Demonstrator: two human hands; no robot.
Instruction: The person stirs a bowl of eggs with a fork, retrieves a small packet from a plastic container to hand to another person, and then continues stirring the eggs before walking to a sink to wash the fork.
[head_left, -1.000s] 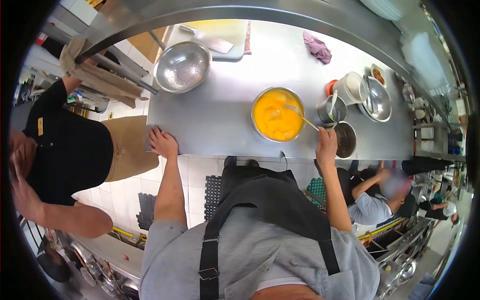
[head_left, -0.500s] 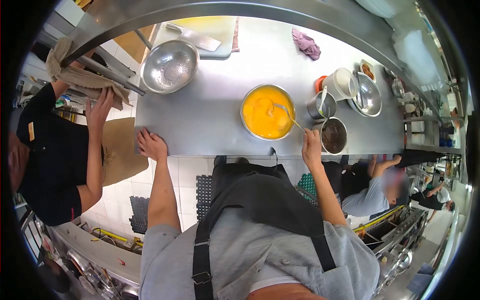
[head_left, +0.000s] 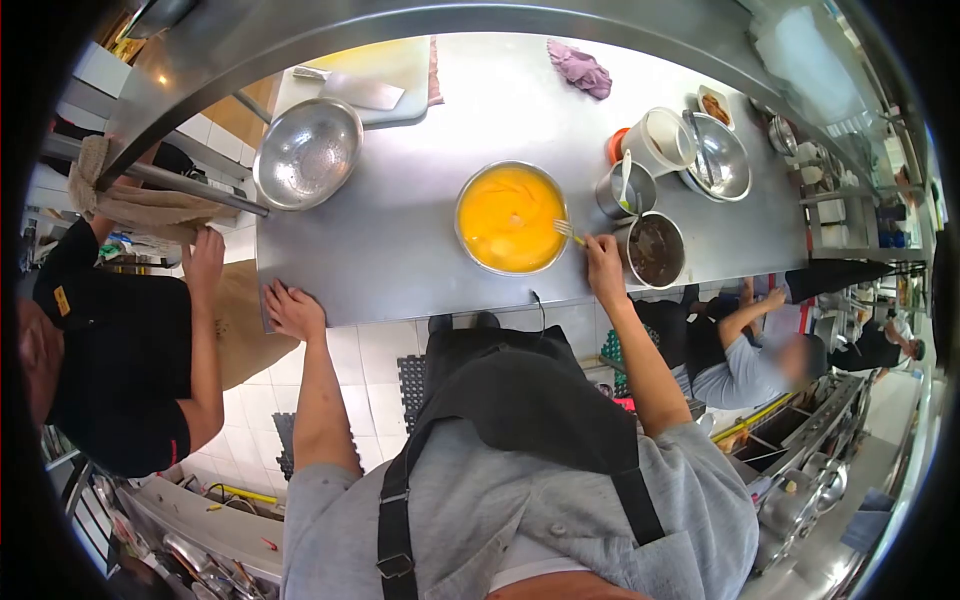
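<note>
Fork (head_left: 568, 231) in closed right hand (head_left: 603, 262), right of metal bowl (head_left: 512, 272); left hand (head_left: 293, 309) flat, empty, on worktop (head_left: 400, 245) to bowl's left, apparently bracing

My fork (head_left: 564, 228) shows silver and yellow; the liquid (head_left: 508, 215) is yellow-orange, its bowl (head_left: 512, 272) silvery, my apron (head_left: 540, 400) black, my shirt (head_left: 570, 500) grey.

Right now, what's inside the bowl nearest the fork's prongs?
The bowl holds yellow-orange liquid with paler patches on top. The liquid hides the bottom and anything submerged.
</note>
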